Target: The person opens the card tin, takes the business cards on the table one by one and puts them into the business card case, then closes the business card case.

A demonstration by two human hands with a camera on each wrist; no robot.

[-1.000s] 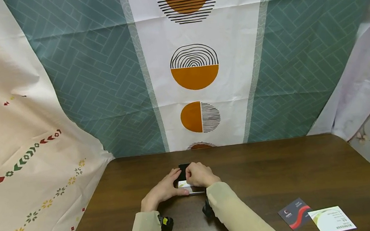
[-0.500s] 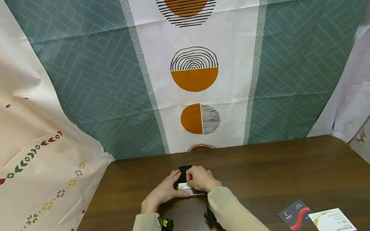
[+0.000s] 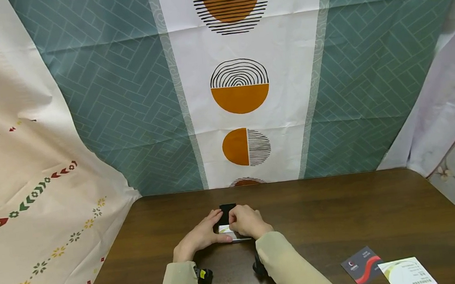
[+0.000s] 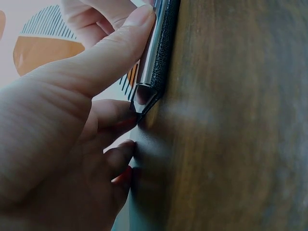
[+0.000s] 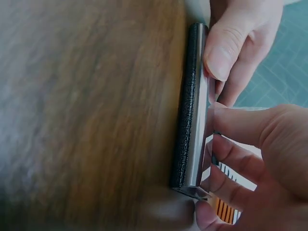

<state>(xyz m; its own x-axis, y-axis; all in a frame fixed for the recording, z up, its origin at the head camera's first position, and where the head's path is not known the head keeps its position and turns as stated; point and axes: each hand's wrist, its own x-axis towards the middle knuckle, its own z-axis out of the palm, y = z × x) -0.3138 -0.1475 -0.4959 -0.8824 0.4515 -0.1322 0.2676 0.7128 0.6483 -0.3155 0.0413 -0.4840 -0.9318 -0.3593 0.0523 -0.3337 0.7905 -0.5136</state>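
An opened business card case with a black lid (image 3: 227,215) sits near the middle of the table, a white business card (image 3: 223,229) showing in its lower half. My left hand (image 3: 201,239) grips the case from the left side, thumb on the near edge and fingers toward the lid. Over the right half, my right hand (image 3: 248,221) has its fingers curled down and pinches at the card, hiding most of it. Seen edge-on in the right wrist view, the case (image 5: 185,120) has a textured black cover and a shiny metal rim.
On the wooden table (image 3: 321,215), a dark grey card with a red stripe (image 3: 360,266) lies at the front right. A white card with green curves (image 3: 409,274) overlaps its corner. Patterned cloths hang behind and at the sides.
Both hands stay at the card case almost unmoved; the right forearm has shifted very slightly. The whole head view has dropped a little in frame.
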